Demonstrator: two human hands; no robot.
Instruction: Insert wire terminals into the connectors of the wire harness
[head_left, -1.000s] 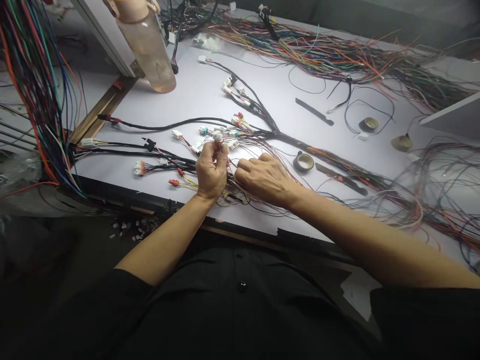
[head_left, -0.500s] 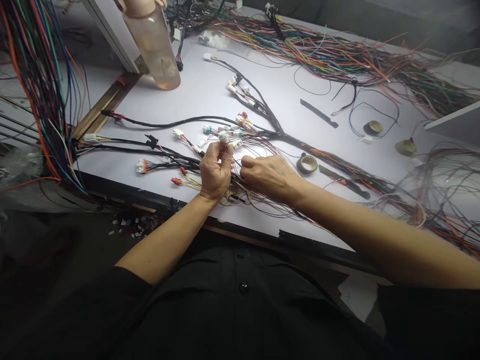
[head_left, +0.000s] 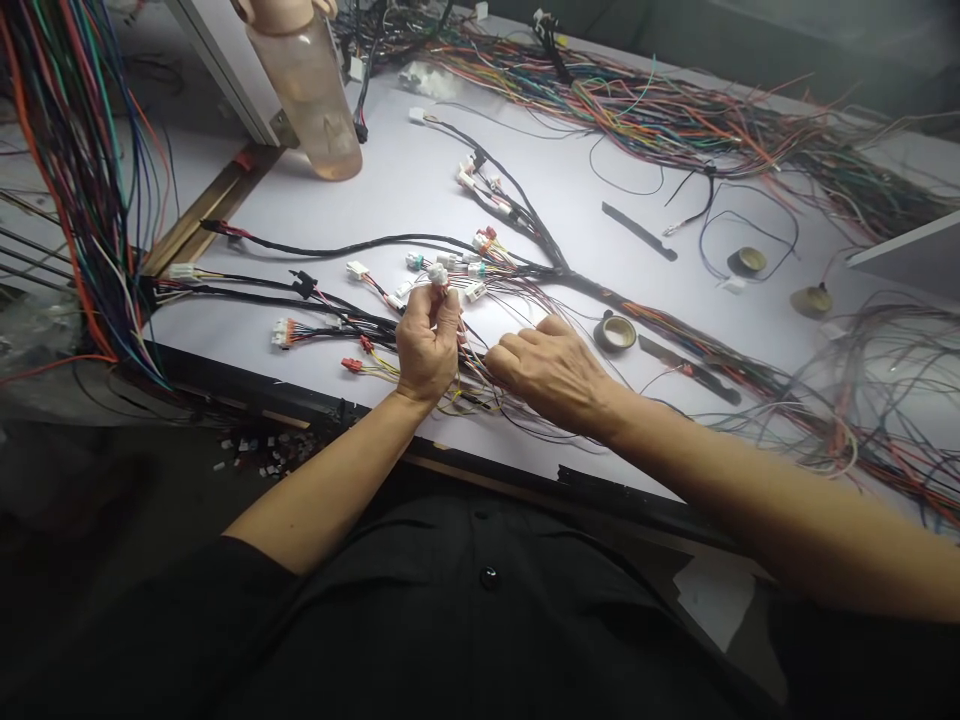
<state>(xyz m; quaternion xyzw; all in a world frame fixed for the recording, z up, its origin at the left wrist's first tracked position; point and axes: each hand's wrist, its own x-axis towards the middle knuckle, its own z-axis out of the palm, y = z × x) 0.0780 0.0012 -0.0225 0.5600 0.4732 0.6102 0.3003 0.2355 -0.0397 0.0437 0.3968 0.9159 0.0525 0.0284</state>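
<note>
Between thumb and fingers, my left hand point(head_left: 427, 345) pinches a white connector point(head_left: 438, 277) with thin wires below it. My right hand point(head_left: 551, 372) is closed just to its right, over loose thin wires; what its fingertips hold is hidden. A wire harness point(head_left: 574, 281) wrapped in black tape runs behind both hands and splits into branches ending in white connectors. Left of my left hand lie red connectors point(head_left: 351, 366) on yellow wires and a white multi-pin connector point(head_left: 283, 333) with orange and blue wires.
A clear bottle point(head_left: 319, 110) stands at the back left. Tape rolls point(head_left: 619, 333) lie right of my right hand, near dark flat strips point(head_left: 639, 231). Bundles of coloured wires point(head_left: 660, 125) cover the back; another bundle point(head_left: 82, 180) hangs at the left. The table's dark edge point(head_left: 600, 481) is nearest me.
My right hand has moved slightly right and down, away from my left hand, and its back is turned more upward. My left hand has shifted slightly left, still with the white connector.
</note>
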